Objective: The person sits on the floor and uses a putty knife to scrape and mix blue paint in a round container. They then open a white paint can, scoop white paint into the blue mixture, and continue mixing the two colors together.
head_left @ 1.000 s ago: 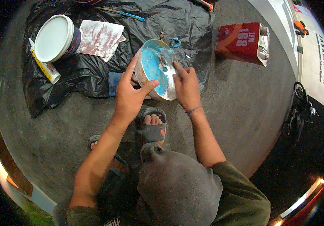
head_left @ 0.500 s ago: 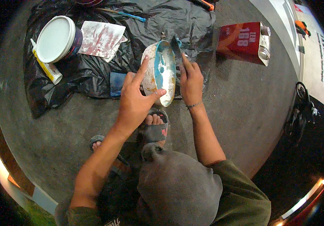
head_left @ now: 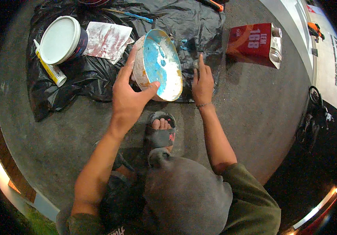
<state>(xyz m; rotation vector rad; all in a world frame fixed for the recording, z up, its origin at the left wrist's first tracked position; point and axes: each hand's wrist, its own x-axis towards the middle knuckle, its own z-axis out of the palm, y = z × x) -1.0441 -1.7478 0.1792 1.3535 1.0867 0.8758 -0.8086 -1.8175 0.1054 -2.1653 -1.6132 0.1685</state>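
Note:
My left hand (head_left: 129, 92) grips a bowl (head_left: 154, 64), thumb over the near rim and fingers along its pale, stained outer wall. The bowl is tilted, so its inside shows blue and white smears. To its right, my right hand (head_left: 203, 86) is closed with the index finger stretched forward, on a putty knife (head_left: 196, 64). Its dark blade hardly stands out against the black plastic sheet (head_left: 98, 76), and the palm hides most of its handle. The knife is apart from the bowl. Small blue dabs (head_left: 184, 44) lie on the sheet beyond.
A lidded white tub (head_left: 59, 39), a yellow tube (head_left: 50, 69) and stained sandpaper-like sheets (head_left: 106, 39) lie to the left. A blue-tipped brush (head_left: 133, 16) and an orange-handled tool (head_left: 213, 4) are at the far side. Right stands a red can (head_left: 248, 44). My sandalled foot (head_left: 161, 127) is nearby.
The bowl has turned so that its inside opens more toward me, and my left hand has shifted left with it. My right hand with the putty knife has moved right, away from the bowl's rim.

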